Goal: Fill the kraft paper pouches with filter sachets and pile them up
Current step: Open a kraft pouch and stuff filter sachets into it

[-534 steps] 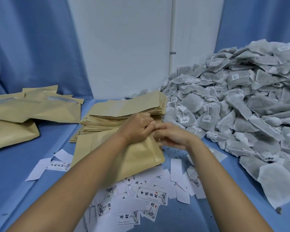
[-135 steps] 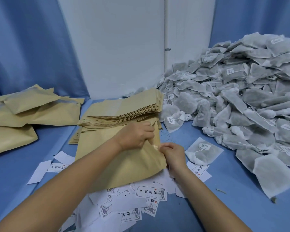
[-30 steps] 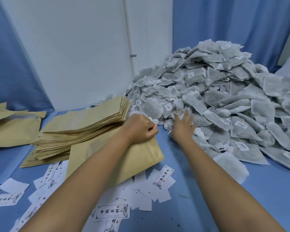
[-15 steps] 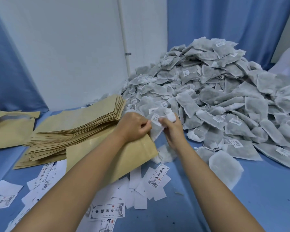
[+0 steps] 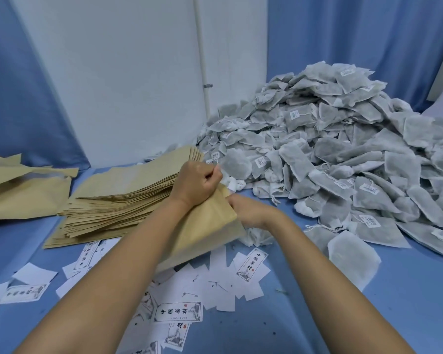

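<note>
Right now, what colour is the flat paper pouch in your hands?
The flat kraft paper pouch is plain tan-brown, clearest in the head view.

The kraft paper pouch (image 5: 205,226) you hold is plain tan, unprinted; the stack of flat kraft pouches (image 5: 123,198) is the same tan, its layered edges reading as fine darker lines; the bulging kraft pouches (image 5: 23,198) to your left are tan too. The heap of filter sachets (image 5: 343,159) is pale grey-white mesh over a greyish-green filling; their small paper tags (image 5: 260,162) are white with dark print. The cloth table cover (image 5: 368,302) is mid-blue; the pleated curtains (image 5: 356,47) are a similar blue; the flat wall panel (image 5: 125,72) is white. The scattered paper slips (image 5: 178,311) are white, some with black characters, grey ink drawings and a small red mark.
</note>
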Motion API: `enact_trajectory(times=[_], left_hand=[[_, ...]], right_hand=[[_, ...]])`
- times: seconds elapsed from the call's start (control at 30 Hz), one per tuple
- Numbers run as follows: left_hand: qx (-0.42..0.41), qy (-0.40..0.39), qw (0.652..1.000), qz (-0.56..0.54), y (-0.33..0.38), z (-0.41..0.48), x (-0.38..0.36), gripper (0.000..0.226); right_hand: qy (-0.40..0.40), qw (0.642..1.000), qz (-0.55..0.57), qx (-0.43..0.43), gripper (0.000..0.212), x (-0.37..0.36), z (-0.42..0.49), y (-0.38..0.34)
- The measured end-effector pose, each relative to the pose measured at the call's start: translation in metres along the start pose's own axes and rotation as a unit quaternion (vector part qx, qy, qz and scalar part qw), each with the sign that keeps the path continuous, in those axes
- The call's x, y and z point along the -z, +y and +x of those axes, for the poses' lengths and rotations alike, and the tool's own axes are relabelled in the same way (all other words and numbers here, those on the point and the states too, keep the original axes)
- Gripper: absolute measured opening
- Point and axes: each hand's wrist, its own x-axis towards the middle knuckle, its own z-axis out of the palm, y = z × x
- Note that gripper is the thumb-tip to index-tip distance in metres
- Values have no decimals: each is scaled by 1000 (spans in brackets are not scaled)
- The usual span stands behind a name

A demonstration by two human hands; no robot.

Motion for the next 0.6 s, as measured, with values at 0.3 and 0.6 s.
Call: enact_trajectory(times=[0.3, 0.6], left_hand=[[-78, -101, 987, 95, -13, -13, 23, 46], [-87, -120, 985, 89, -2, -21, 15, 45]], right_hand=[[130, 982, 134, -33, 20, -5, 15, -2], [57, 874, -381, -297, 46, 6, -1, 59]])
